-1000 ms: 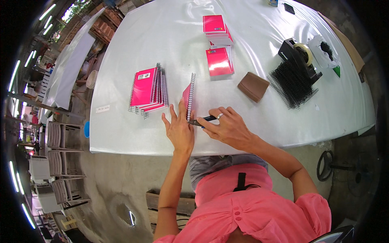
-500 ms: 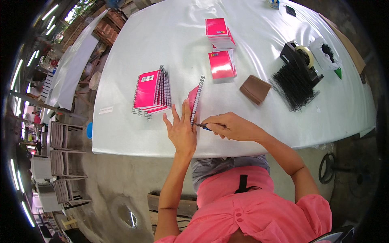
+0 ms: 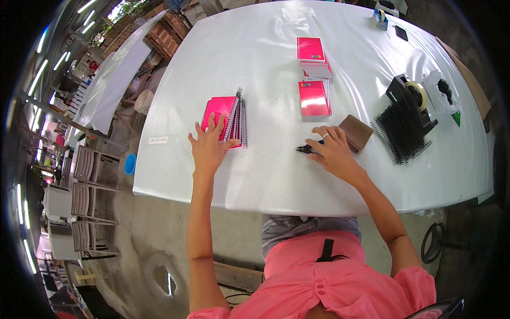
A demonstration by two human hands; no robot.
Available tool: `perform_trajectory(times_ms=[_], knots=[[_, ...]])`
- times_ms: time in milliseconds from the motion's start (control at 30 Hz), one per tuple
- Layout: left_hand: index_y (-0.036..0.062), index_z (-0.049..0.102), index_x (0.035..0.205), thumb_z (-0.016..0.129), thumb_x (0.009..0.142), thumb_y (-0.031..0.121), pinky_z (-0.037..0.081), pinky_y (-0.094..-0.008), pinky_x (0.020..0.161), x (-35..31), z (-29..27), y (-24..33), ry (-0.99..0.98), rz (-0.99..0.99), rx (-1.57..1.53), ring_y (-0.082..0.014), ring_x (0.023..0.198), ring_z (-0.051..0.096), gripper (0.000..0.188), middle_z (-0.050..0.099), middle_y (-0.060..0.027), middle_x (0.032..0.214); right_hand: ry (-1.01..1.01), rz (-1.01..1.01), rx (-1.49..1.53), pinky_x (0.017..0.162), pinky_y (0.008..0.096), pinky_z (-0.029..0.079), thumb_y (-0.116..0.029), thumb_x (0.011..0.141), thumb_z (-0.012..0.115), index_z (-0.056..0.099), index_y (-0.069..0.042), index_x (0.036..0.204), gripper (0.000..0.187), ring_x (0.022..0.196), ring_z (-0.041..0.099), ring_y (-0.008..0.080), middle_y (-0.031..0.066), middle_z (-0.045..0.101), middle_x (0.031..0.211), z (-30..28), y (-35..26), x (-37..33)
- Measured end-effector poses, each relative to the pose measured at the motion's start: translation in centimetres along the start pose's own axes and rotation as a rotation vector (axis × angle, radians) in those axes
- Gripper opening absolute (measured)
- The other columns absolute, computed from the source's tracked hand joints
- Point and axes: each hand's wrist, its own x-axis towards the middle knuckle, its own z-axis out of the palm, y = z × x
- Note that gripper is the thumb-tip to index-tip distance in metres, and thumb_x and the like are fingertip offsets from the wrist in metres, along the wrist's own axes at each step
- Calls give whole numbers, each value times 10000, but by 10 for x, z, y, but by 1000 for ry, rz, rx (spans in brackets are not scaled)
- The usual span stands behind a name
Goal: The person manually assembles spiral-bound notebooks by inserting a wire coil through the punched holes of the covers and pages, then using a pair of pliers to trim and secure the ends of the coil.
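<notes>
My left hand [image 3: 209,151] rests with spread fingers on the near part of a pile of pink spiral notebooks [image 3: 220,105], its thumb reaching the near right corner. Black wire coils run along the right side of the pile. Over a pair of dark pliers [image 3: 309,147] is my right hand [image 3: 338,154], thumb and fingers apart on either side of the tool. The jaws point left; part of the handles is hidden under the hand. Just beyond the right hand sits a brown block [image 3: 356,133].
Farther back stand stacks of pink notebooks [image 3: 315,98]. To the right are black wire coils [image 3: 399,133], a black tape dispenser [image 3: 411,103] and a white plastic bag [image 3: 438,93]. A blue tape roll [image 3: 380,19] and a small black object [image 3: 401,33] lie far right.
The single notebook between my hands is now with the left pile, and my left hand has moved left onto it. My right hand moved right and loosened around the pliers.
</notes>
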Motion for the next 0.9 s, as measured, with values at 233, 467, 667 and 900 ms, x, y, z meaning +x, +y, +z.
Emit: perform_trajectory(times_ms=[233,467,667,900], knots=[[207,313,1494,706,712,589,170,-699,1061,-12,10,3,206,56,-157,-516,1409,113,955,197,-191,1562,44,711,70,785,428,506,-355,869,657,626,-32,980,343,972,628,348,157,649,1022,3,70,74],[211,365,1476,684,856,312,142,-691,1070,-35,9,34,428,76,-303,-507,1421,77,705,209,-155,1571,-192,858,-45,712,433,542,-596,705,747,633,21,912,660,836,694,329,214,686,918,33,123,76],[215,423,1446,713,824,191,141,-700,1065,-48,23,53,437,140,-396,-488,1429,85,686,236,-107,1572,-379,1033,251,690,401,548,-496,643,780,644,-10,911,571,786,706,294,150,711,802,25,134,92],[235,345,1484,697,840,259,163,-702,1064,-63,31,66,372,214,-386,-502,1427,67,735,178,-120,1582,-132,874,163,565,350,543,-411,654,809,674,-2,795,454,575,670,230,127,687,702,43,139,79]])
